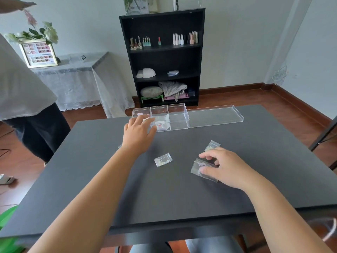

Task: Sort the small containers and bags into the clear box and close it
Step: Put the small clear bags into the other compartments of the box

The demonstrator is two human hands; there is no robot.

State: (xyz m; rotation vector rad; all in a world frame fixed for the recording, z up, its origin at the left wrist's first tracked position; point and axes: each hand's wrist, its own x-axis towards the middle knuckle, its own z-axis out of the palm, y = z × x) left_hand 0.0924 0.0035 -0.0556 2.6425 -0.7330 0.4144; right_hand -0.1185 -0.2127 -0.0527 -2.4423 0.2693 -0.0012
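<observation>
Along the far edge of the dark desk [109, 161] sits the clear box [177, 115], lid off and divided into compartments, with its clear lid [215, 115] lying flat just beside it toward the far right corner. Left hand [138, 132] is out at the box's near left corner, fingers loosely spread and curled over the rim, something small and pale at the fingertips, though what exactly they grip I cannot tell. A pale bag [161, 123] already lies in the middle compartment. Over toward the right side of the desk, the right hand [224, 167] pinches a clear zip bag [202, 169], thumb underneath and fingers on top, the bag resting against the surface. Two more small bags are loose on the desk: one in the middle [163, 159], between the two hands, and one [212, 145] just beyond the right fingers.
</observation>
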